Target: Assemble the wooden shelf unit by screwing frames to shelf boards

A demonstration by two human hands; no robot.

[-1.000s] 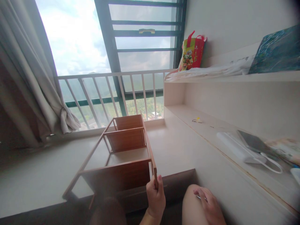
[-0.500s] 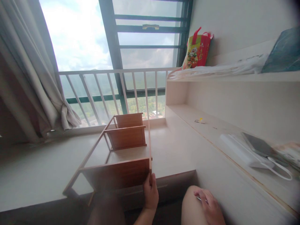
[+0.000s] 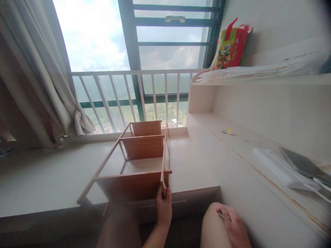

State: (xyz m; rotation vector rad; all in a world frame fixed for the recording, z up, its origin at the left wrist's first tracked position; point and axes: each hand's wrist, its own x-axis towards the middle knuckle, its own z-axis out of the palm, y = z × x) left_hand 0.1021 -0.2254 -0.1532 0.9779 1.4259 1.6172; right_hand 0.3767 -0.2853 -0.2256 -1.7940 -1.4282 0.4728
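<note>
A brown wooden rack (image 3: 137, 162) with three cross boards lies on its side on the pale window ledge (image 3: 46, 179). My left hand (image 3: 163, 206) is closed on the near end of its right side rail. My right hand (image 3: 234, 227) rests on my right knee (image 3: 212, 224), fingers curled round a thin metal item that is mostly hidden. My left knee shows dimly under the rack's near end.
A white railing (image 3: 134, 96) and a tall window stand behind the ledge, with a tied curtain (image 3: 51, 79) at left. Built-in shelves at right carry a red and green bag (image 3: 229, 46), a white power bank (image 3: 279, 168) with cable and a dark phone (image 3: 301, 163).
The right side rail has swung down from a raised tilt to lie along the rack, my left hand moving lower with it. The view has shifted left. My right hand stayed on the knee.
</note>
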